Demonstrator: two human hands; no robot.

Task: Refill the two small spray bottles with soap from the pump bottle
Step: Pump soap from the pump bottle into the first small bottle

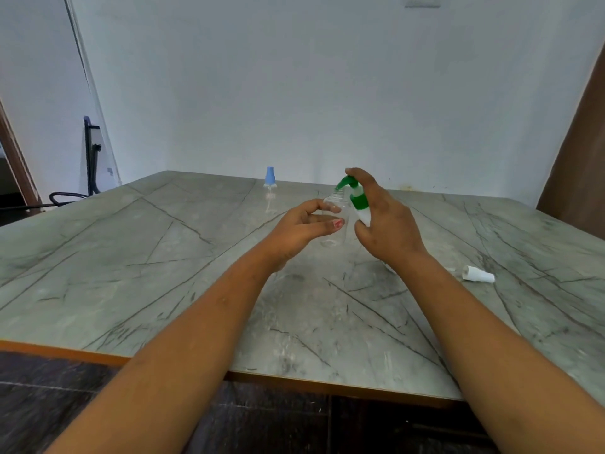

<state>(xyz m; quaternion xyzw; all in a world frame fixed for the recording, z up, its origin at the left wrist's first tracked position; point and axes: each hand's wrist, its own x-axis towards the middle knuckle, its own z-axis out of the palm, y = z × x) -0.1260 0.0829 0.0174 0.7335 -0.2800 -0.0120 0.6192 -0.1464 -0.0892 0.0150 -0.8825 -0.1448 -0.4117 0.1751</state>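
Note:
My left hand [302,224] grips a small clear spray bottle [335,208] with its top off, held above the table. My right hand [386,221] holds the white pump bottle with the green pump head [358,199], tilted, its forefinger on top of the pump. The green nozzle points down at the clear bottle's open neck. A second small clear spray bottle with a blue cap [269,188] stands upright farther back on the table. A white spray top [478,275] lies on its side to the right of my right forearm.
The grey marble-pattern table [163,257] has an orange front edge and ends at a white wall. A black chair stands off the far left corner. A brown curtain hangs at the right edge.

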